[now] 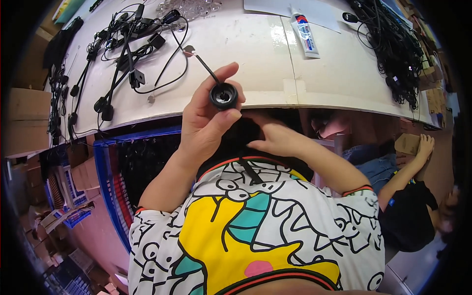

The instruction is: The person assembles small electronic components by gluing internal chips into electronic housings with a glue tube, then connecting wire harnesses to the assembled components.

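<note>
My left hand (204, 115) is raised over the table's near edge, closed round a black cup-shaped part (223, 96). Its hollow faces up and shows something greyish in the middle. From its far side a thin black stem (207, 68) runs toward the table, with thin wire ends at its tip. Lower and to the right, my right hand (273, 136) is in front of my body, just below the table edge. Its thumb sticks out to the left, while the other fingers go into shadow, so whether it holds anything is hidden.
Black cables with small boxes and clips (130, 49) lie on the white table (246, 59) at left. A white-and-blue tube (306, 35) and a bundle of black cables (393, 54) are farther right. Clear plastic pieces (189, 7) lie at the back. Another person's hand (426, 146) touches a cardboard box (407, 143).
</note>
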Available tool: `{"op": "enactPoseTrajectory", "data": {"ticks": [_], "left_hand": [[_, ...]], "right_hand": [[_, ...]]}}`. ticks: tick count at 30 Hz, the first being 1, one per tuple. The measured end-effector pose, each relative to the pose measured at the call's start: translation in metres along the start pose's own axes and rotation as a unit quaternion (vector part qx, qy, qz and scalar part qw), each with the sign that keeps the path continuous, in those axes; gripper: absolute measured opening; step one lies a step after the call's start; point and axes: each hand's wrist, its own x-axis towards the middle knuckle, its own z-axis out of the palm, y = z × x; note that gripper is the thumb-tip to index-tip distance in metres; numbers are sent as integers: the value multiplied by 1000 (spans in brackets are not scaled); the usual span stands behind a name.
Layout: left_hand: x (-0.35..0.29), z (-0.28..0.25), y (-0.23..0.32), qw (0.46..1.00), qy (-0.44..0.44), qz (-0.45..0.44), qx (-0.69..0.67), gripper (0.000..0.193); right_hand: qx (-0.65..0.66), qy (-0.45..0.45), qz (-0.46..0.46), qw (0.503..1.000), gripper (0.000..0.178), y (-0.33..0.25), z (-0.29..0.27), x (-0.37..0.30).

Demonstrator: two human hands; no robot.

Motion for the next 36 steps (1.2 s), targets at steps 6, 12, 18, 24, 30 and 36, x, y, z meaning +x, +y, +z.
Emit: {"op": "enactPoseTrajectory", "data": {"ticks": [6,12,18,24,30,36], "left_hand": [[4,1,-1,999,19,39,-25,56],[4,-2,3,997,12,75,-25,59],[-3,3,5,1000,13,18,12,53],[-15,9,5,966,31,23,254,53],[-9,-2,15,947,-47,-28,316,49],[-16,-3,29,966,-62,-233,98,41]], "right_hand": [[298,-180,141,927,40,53,41,33],[196,-75,223,952,22,97,53,19],[78,-87,-11,993,20,46,45,17],[121,-63,116,984,20,75,57,23],[146,3,181,973,18,73,50,15],[144,25,180,973,16,91,58,16]]}}
